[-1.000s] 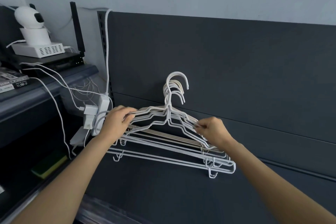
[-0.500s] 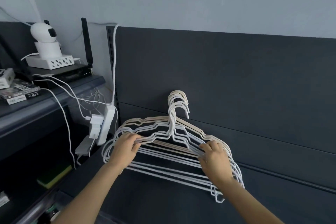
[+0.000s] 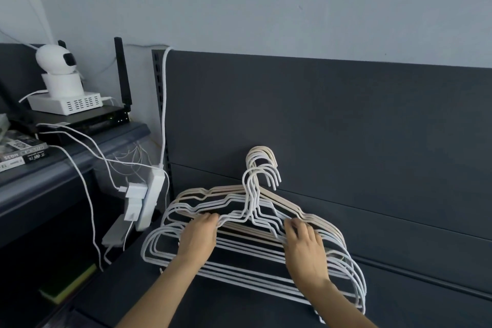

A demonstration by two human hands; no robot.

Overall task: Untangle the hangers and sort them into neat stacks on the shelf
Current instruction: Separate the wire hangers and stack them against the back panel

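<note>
Both hands lie palm-down on a stack of hangers [image 3: 239, 271] that rests flat on the dark shelf [image 3: 149, 298]. The left hand [image 3: 198, 239] presses with fingers spread, gripping nothing; the right hand [image 3: 306, 247] lies flat in the same way. Between the hands and beyond them, the hooks [image 3: 262, 168] stand together against the dark back panel [image 3: 346, 128]. Left of the left hand hangs a white power strip [image 3: 150, 200], and further, a white camera [image 3: 60, 69].
</note>
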